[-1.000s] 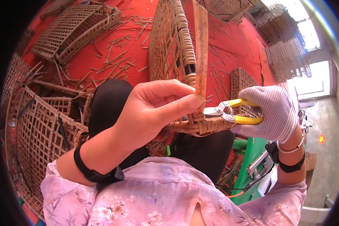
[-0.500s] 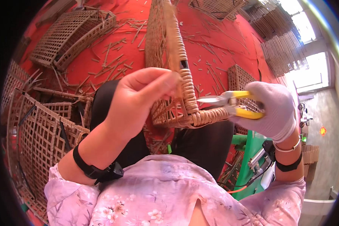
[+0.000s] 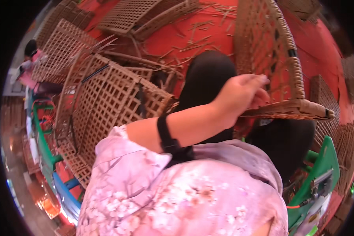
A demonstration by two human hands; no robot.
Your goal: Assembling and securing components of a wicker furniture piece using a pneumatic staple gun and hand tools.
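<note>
My left hand (image 3: 242, 96) reaches out over my knee, its fingers curled together beside a woven basket (image 3: 296, 76). Whether a strip lies between the fingertips is too hard to make out. The basket is open latticework of brown cane, with a rim wrapped in coils and a dark band partway along it. It stands tilted at my knees, its lower edge (image 3: 287, 109) running just beyond my hand. My right hand is outside the picture.
Another lattice basket (image 3: 106, 92) lies on the left, with more baskets (image 3: 129, 17) behind it. Cut cane scraps (image 3: 200, 33) are strewn over the red floor covering (image 3: 167, 37). At the right is a green stool (image 3: 320, 173); at far left sits another person (image 3: 33, 72).
The view has swung left, so the basket now appears farther right. My gloved right hand with the yellow-handled pliers has gone out of the picture. The blurred cane strip no longer shows.
</note>
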